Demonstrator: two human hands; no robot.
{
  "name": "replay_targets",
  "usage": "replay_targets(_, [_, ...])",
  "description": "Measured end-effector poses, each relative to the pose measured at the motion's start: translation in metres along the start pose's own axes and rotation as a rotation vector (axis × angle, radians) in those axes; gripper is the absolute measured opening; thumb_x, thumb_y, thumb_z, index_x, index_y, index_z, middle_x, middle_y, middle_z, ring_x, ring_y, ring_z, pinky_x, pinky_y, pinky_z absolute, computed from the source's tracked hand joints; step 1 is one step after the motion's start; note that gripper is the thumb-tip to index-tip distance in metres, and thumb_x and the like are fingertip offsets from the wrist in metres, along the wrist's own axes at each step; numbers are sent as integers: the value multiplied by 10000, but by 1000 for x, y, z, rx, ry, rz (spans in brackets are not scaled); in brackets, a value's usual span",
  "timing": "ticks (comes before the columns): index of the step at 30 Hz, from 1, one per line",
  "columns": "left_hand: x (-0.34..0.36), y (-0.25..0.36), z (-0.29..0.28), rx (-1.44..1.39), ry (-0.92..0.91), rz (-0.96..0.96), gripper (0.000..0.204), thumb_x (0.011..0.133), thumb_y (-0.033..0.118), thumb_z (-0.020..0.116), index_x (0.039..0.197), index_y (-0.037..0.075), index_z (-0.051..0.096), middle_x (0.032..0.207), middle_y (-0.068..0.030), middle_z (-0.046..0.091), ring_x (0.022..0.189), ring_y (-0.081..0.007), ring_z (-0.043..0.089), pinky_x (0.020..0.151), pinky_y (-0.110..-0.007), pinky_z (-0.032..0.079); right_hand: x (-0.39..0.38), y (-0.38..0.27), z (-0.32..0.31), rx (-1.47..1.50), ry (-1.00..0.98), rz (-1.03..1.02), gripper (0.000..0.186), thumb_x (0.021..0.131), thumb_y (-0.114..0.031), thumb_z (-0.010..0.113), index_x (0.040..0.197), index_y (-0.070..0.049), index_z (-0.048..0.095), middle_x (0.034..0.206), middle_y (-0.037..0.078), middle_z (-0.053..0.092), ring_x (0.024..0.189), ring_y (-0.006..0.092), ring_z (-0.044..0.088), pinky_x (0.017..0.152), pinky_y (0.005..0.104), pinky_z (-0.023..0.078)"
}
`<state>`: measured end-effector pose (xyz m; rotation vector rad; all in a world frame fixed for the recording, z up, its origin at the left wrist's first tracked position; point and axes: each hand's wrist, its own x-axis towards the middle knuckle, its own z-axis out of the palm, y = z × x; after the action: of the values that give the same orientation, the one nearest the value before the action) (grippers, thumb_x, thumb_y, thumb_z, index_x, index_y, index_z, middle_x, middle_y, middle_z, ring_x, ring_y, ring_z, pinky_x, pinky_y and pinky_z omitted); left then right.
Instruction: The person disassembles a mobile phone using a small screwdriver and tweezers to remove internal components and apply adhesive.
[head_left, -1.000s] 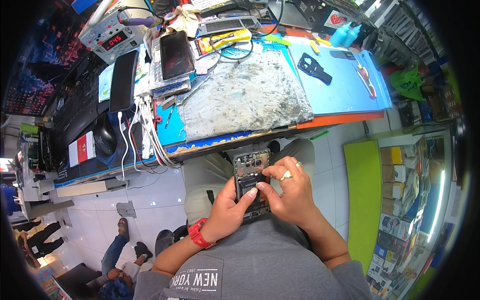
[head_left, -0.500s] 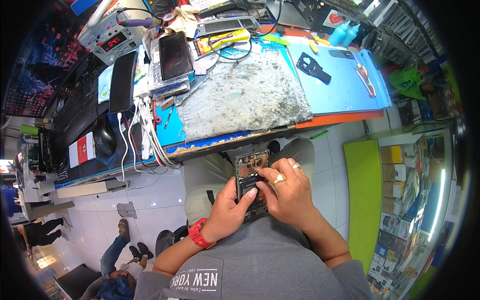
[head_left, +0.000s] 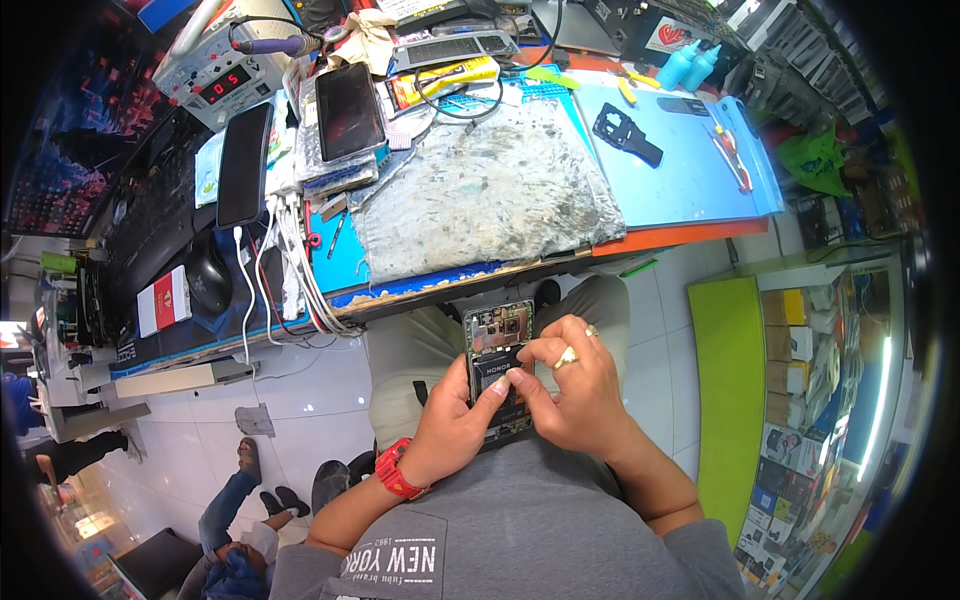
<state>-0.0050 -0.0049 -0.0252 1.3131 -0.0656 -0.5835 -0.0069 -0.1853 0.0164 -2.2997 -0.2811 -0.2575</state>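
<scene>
An opened smartphone (head_left: 499, 340) with its back cover off is held over my lap, its circuit board and camera at the far end. A black battery (head_left: 494, 370) fills its middle. My left hand (head_left: 452, 408) grips the phone's left side, thumb lying on the battery. My right hand (head_left: 575, 390), with rings on its fingers, is closed at the right edge; its thumb meets the left thumb over the battery and its bent index finger touches near the battery's upper right corner. The fingers beneath the phone are hidden.
Ahead is a workbench with a stained grey cloth (head_left: 490, 190), a blue mat (head_left: 650, 190) bearing a black phone part (head_left: 627, 135), and two phones at left. White cables (head_left: 300, 270) hang over its edge. A glass display case (head_left: 820, 420) stands at right.
The phone has shifted slightly left, showing more of the battery. My right index finger has moved down a little, from the board toward the battery's corner. Both hands stay on the phone.
</scene>
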Motion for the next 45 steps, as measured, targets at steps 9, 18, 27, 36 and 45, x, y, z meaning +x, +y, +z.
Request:
replay_targets(9, [-2,-2,2,118,-39,2,413,1021,16,556,1418,-32,452,1269,-66,605,1162,-118,579,1012,-292,484,0,-2,13,13,16,-44,178,837,-68,731,1009,-35,699,858,93,553,793,287,563,678,413,456])
replay_targets(18, [-2,3,4,146,-22,23,381,1024,40,561,1391,-29,483,1236,-61,627,1130,-114,594,978,-285,491,-1,-1,14,-15,19,-59,185,833,-75,738,1011,-43,704,854,83,551,787,278,559,673,405,449])
replay_targets(27, [-4,10,5,241,13,-14,321,1014,61,584,1321,-13,526,1154,-61,660,1068,-114,612,932,-290,500,-3,0,15,-49,22,-102,227,814,-65,753,1040,-50,741,818,55,549,750,250,547,649,382,433])
replay_targets(36, [-5,1,3,276,3,25,276,1003,78,590,1256,-23,543,1043,-159,703,989,-207,693,844,-348,530,4,8,14,108,-43,-43,145,801,-44,755,926,-43,681,859,79,561,763,293,555,681,413,452])
replay_targets(45, [-4,-4,1,156,17,6,271,1011,88,599,1251,-25,545,1020,-104,705,985,-133,657,842,-311,526,1,5,16,30,28,-91,182,793,-56,756,966,-63,698,829,64,543,749,268,542,664,399,439])
